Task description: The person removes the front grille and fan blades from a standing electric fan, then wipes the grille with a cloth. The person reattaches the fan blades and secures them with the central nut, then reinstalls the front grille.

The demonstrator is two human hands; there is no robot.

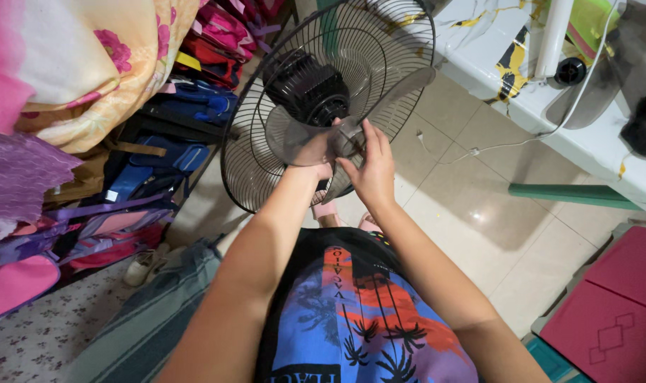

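Observation:
A black wire fan guard point(266, 177) stands tilted before me, with the black motor housing point(305, 89) at its middle. A translucent grey fan blade point(401, 96) sits in front of the motor. My left hand point(310, 152) grips the blade near its hub, seen partly through the plastic. My right hand point(369, 167) holds the hub from the right, fingers curled on it. Both forearms reach out over my black and blue printed shirt point(351, 312).
Stacked bags and folded cloth point(159, 120) line the left side. A white marble-patterned table point(585, 135) stands at right with a white cord point(493, 145) trailing to the tiled floor point(493, 234), a green bar point(571, 193) below it. Maroon mats point(614, 312) lie at lower right.

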